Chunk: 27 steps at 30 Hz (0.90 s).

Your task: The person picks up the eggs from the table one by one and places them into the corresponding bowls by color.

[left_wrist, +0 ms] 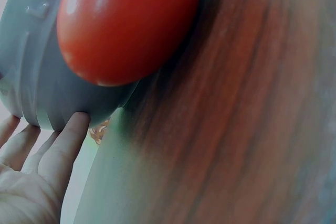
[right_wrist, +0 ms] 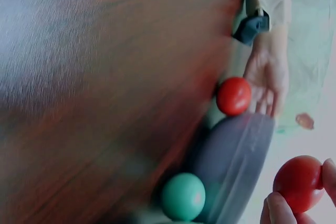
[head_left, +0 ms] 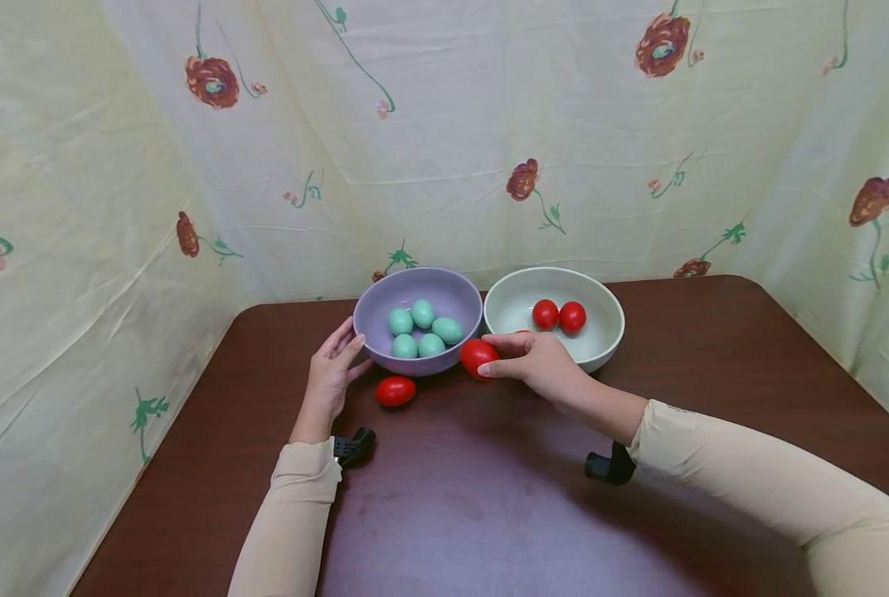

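My left hand (head_left: 330, 369) lies against the left side of the purple bowl (head_left: 366, 323), its fingers (left_wrist: 65, 153) extended along the outer wall. Several green eggs (head_left: 422, 313) sit inside that bowl. A red egg (head_left: 395, 391) rests on the table before it, close to the left hand. With thumb and fingertips my right hand (head_left: 549, 365) pinches another red egg (head_left: 478, 357), held up at the front between the bowls. Behind that hand the pale green-white bowl (head_left: 601, 352) contains red eggs (head_left: 572, 317), one mostly hidden by the hand.
A green egg (right_wrist: 182, 196) shows beside the purple bowl in the right wrist view. The bowls stand side by side at the back of the dark wooden table (head_left: 444, 497). Flowered cloth (head_left: 444, 166) hangs behind and at both sides. Each wrist wears a black camera mount (head_left: 610, 466).
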### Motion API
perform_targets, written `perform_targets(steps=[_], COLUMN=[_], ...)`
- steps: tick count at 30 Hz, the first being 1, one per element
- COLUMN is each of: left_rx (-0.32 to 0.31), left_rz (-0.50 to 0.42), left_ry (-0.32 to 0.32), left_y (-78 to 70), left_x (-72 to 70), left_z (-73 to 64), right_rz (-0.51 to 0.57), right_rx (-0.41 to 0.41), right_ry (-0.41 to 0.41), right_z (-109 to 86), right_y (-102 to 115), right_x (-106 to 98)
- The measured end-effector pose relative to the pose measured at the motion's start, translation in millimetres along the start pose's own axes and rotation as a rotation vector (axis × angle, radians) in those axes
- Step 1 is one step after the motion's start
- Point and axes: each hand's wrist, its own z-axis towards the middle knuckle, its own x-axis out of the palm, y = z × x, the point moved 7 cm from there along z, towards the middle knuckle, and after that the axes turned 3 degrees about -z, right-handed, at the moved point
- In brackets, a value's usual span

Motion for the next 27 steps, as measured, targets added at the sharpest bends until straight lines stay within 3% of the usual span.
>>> perform_targets(steps=[9,27], left_rx=[-0.007,0.003], left_rz=[0.012,0.003], left_ry=[-0.001,-0.006], left_y=[-1.0,-1.3], left_x=[0.6,0.6], left_z=[-1.0,-2.4], right_rz=[0.071,0.058], right_rx=[0.028,0.032], right_ry=[-0.056,-0.185], right_z=[6.0,32.2], right_y=[6,-1], right_x=[-25,-57])
